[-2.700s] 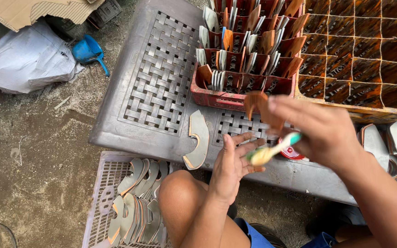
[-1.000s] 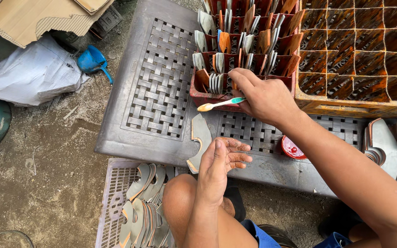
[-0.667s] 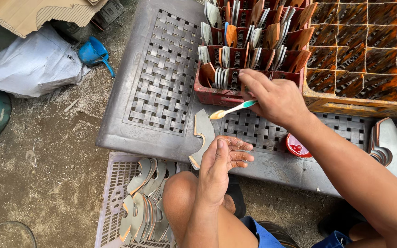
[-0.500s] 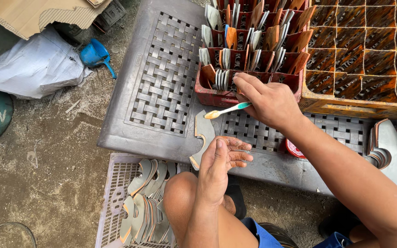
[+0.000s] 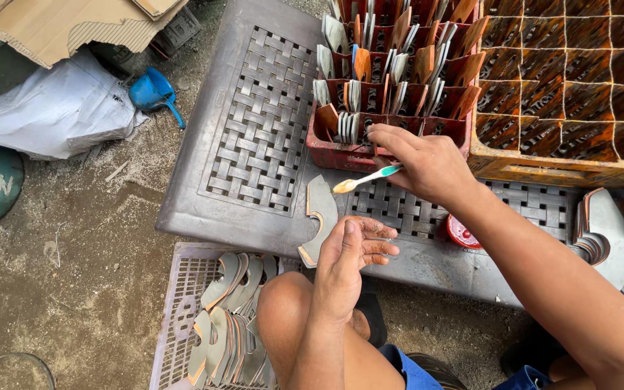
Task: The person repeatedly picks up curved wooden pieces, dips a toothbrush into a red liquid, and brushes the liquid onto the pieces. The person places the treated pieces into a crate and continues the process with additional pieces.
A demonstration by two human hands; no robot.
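My left hand (image 5: 352,254) rests on my knee and pins the near end of a curved grey shoe-sole piece (image 5: 319,220) lying on the grey plastic table (image 5: 254,137). My right hand (image 5: 427,162) holds a small brush (image 5: 366,178) with a pale green handle, its yellowish tip pointing left, just above the upper part of the sole piece. Right behind the right hand stands a red divided crate (image 5: 391,83) packed with upright grey and orange sole pieces.
An orange divided crate (image 5: 579,94) sits at the back right. A small red tin (image 5: 462,232) lies under my right forearm. Stacked sole pieces fill a pale basket (image 5: 218,325) by my knee and pile at the right edge (image 5: 615,238). White bag, blue scoop and cardboard lie left.
My right hand brought the brush from near the red tin up to the red crate, then down and left toward the sole piece. My left hand stayed on the piece.
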